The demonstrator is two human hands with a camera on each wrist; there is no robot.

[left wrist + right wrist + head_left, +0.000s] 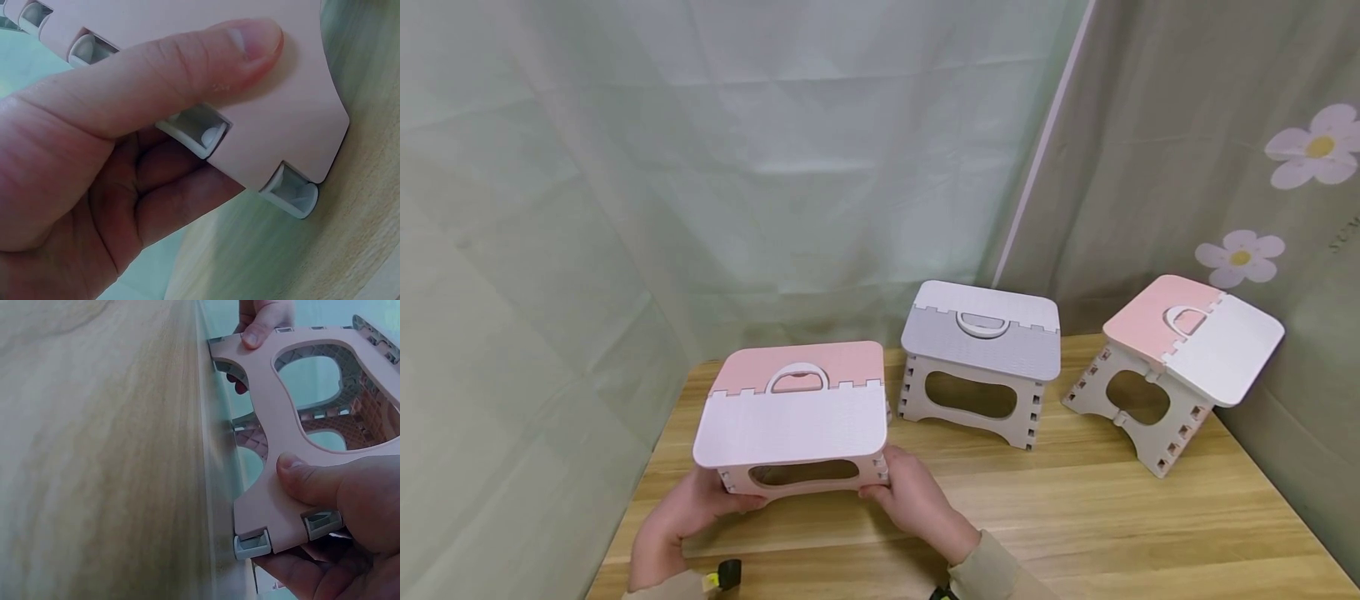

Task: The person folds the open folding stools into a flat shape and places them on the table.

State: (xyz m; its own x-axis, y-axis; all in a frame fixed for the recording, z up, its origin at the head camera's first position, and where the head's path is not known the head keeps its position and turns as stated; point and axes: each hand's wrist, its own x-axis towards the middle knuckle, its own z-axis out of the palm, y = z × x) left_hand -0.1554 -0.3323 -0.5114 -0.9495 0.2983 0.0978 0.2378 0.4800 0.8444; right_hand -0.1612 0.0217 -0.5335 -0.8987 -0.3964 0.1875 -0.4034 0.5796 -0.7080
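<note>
A folding step stool (793, 425) with a half pink, half white top stands unfolded at the left of the table, its white handle loop on the seam. My left hand (681, 508) grips the lower left edge of its front leg panel, thumb across the pink face and fingers curled behind in the left wrist view. On the opposite edge my right hand (917, 500) holds the same panel, with the thumb on the front beside the oval cutout. The right wrist view shows both hands low on the pink leg panel (265, 406), close to the tabletop.
A grey and white folding stool (981, 333) stands just right of the held one. Farther right, another pink and white stool (1195, 333) sits at an angle beside the curtain (1247, 192). Pale fabric (820, 183) hangs behind the wooden table (1075, 517).
</note>
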